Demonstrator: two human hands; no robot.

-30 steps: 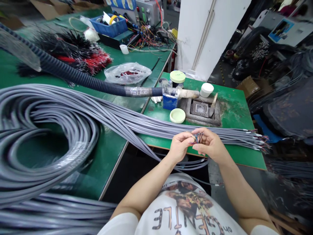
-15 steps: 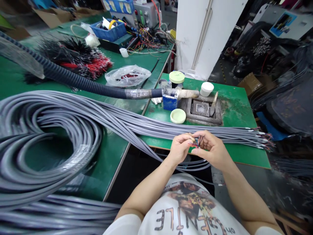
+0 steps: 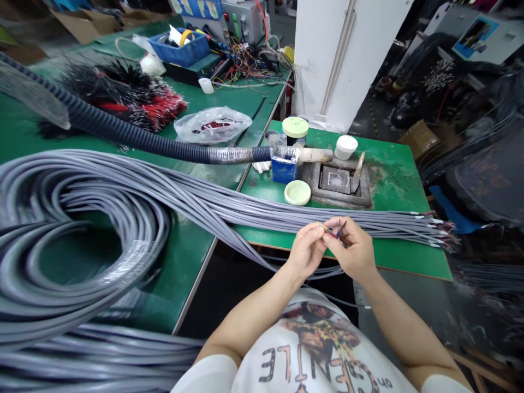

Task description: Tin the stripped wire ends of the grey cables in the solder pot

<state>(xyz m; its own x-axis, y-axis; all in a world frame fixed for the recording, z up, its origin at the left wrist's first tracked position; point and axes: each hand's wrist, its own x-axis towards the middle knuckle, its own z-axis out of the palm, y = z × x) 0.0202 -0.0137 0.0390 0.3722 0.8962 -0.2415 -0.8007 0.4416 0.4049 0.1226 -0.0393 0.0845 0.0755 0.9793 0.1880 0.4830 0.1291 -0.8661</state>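
Note:
Several thin coloured wires (image 3: 336, 232), red, blue and dark, fan out between my two hands above the near edge of the small green board. My left hand (image 3: 310, 245) is closed, its thumb and fingertips pinching the wires from the left. On the other side my right hand (image 3: 354, 248) is closed around them too, with its thumb reaching toward the left fingertips. The fingers partly cover the wires. Just beyond my hands lies a bundle of grey cables (image 3: 270, 212), its stripped ends (image 3: 446, 232) showing coloured strands at the right.
A soldering pot (image 3: 339, 180) with a scraper (image 3: 358, 172) in it sits beyond the cables. Near it are a pale green lid (image 3: 297, 192), a white tub (image 3: 346, 147) and a ribbed hose (image 3: 164, 147). Coiled grey cables (image 3: 143, 262) fill the left table.
My hands have drawn closer together around the wires. My right thumb has moved up and left toward my left fingertips, and less of the wires shows now.

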